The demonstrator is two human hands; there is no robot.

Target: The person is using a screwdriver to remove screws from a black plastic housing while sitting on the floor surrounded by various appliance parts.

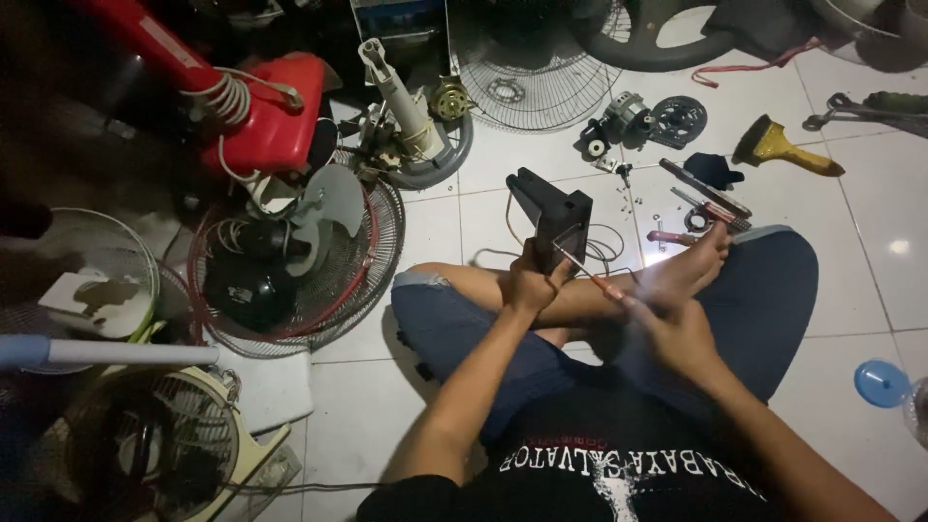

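Black plastic housing [553, 215] held upright above the crossed legs, approx. mid-floor, L hand [531, 282] wrapped tight round its lower end. R hand [674, 329] closed on a red-handled screwdriver [592, 275], tip at the housing's base. White tiled floor [541, 174] w/ fan parts: wire guard [539, 72] at the far edge, yellow-handled brush [781, 147] toward the far-right corner, red fan base [271, 111] far left.

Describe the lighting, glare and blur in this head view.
Head view: light falls on the white tiled floor at centre and right, with glare spots by the foot and far right; the left side with the fan grilles sinks into shadow; the right hand is motion-blurred, while the left hand on the black part stays sharp.
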